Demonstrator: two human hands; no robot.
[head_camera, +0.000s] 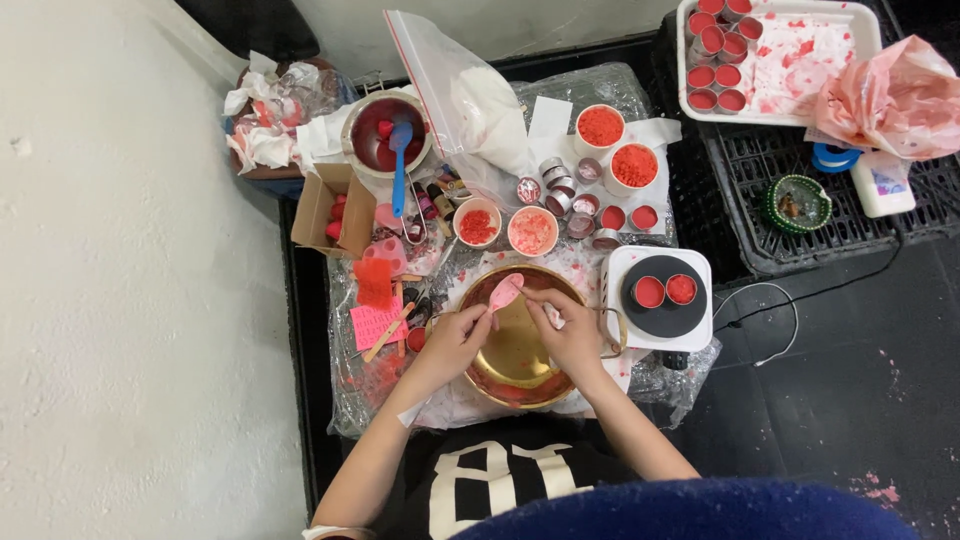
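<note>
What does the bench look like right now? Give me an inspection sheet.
Surface: plastic-covered table, red-stained.
Job's things: pink spoon over brass bowl.
Clutter: cups of red bits, small tins, zip bag, pot with blue spatula, tray of filled tins.
Grippers: left hand holds the spoon; right hand touches it.
Cables: white cable beside hotplate.
Surroundings: black crate, white wall.

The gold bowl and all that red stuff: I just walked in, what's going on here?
A person holds a pink spoon in the left hand over a gold bowl, the right hand beside it holding something small and white. Cups of red bits stand behind. Two filled red tins sit on a small hotplate.
</note>
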